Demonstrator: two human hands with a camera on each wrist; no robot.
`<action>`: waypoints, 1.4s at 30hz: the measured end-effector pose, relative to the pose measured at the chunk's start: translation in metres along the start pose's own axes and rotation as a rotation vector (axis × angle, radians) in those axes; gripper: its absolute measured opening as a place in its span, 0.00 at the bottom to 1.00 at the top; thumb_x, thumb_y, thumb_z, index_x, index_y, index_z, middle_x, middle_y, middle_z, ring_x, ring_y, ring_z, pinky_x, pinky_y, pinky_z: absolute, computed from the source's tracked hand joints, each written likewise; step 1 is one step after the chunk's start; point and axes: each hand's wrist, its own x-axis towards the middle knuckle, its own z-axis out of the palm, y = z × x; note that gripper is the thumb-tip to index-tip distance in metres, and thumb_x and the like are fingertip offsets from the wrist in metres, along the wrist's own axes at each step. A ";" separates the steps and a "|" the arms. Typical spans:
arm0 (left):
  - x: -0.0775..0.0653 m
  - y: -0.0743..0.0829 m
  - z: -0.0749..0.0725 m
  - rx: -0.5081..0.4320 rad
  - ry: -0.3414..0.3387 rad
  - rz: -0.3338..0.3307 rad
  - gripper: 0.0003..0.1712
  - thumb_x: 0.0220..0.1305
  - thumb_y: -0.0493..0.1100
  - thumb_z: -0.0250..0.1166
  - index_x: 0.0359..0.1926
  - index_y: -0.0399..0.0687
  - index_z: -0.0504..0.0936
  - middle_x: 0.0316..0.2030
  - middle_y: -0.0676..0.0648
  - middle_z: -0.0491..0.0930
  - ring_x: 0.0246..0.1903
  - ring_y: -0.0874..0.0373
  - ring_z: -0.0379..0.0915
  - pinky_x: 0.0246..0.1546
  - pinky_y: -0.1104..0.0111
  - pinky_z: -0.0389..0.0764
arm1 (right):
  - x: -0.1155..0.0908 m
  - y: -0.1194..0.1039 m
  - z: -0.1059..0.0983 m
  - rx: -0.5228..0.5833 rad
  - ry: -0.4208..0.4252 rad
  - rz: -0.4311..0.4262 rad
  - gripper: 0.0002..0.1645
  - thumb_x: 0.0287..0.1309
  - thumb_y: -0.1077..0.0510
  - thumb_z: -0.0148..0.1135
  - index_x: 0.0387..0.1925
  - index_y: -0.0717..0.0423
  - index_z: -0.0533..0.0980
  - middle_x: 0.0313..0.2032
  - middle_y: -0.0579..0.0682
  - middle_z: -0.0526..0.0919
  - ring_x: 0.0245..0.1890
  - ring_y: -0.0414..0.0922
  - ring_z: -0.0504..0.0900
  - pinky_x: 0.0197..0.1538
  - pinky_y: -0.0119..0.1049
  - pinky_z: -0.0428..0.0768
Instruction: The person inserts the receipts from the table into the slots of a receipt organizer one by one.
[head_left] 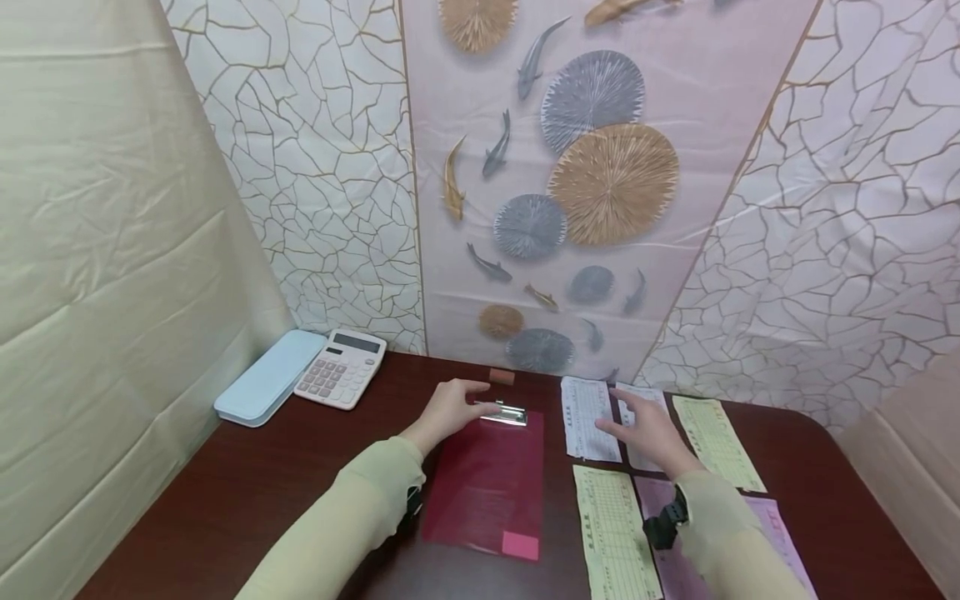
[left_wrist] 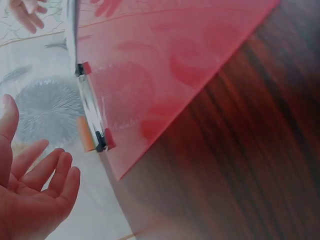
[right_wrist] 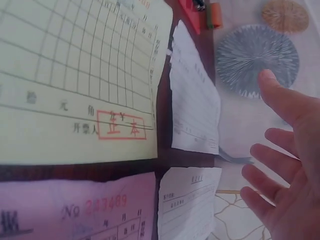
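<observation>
A red translucent clipboard [head_left: 487,483] with a metal clip [head_left: 504,413] at its far end lies on the dark table. Just left of the clip hovers my left hand [head_left: 450,408], fingers loosely bent; in the left wrist view that hand [left_wrist: 37,185] holds nothing and is apart from the clip [left_wrist: 91,107]. To the right, my right hand [head_left: 647,429] hangs over two white receipt slips [head_left: 591,419]. Its fingers are spread and slightly bent, with nothing in them, as the right wrist view of the hand [right_wrist: 287,165] shows.
Beside the white slips lie yellow slips [head_left: 617,533] and purple slips [head_left: 780,533]. A calculator [head_left: 341,369] and a light blue case [head_left: 272,377] sit at the back left. Behind the clip is a small orange-brown block [head_left: 502,377]. A patterned cloth [head_left: 480,275] rises at the table's far edge.
</observation>
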 end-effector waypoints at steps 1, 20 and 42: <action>0.002 0.000 0.003 -0.001 -0.009 0.002 0.32 0.55 0.56 0.69 0.56 0.42 0.80 0.53 0.44 0.79 0.57 0.50 0.72 0.55 0.58 0.75 | 0.002 0.001 0.001 -0.003 -0.005 0.011 0.44 0.56 0.43 0.65 0.65 0.65 0.64 0.61 0.69 0.68 0.59 0.66 0.68 0.57 0.60 0.69; 0.025 -0.009 0.031 0.260 -0.098 0.111 0.21 0.51 0.50 0.73 0.48 0.54 0.86 0.44 0.54 0.84 0.53 0.54 0.73 0.58 0.60 0.70 | 0.048 0.002 0.009 -0.055 -0.035 -0.030 0.30 0.57 0.55 0.65 0.56 0.72 0.72 0.53 0.70 0.75 0.55 0.65 0.73 0.55 0.57 0.72; 0.038 -0.020 0.038 0.302 -0.141 0.106 0.19 0.54 0.49 0.71 0.48 0.53 0.85 0.45 0.54 0.84 0.53 0.55 0.74 0.54 0.65 0.75 | 0.076 0.011 0.040 -0.092 0.023 -0.058 0.27 0.49 0.62 0.70 0.49 0.73 0.75 0.45 0.69 0.79 0.46 0.63 0.78 0.51 0.55 0.75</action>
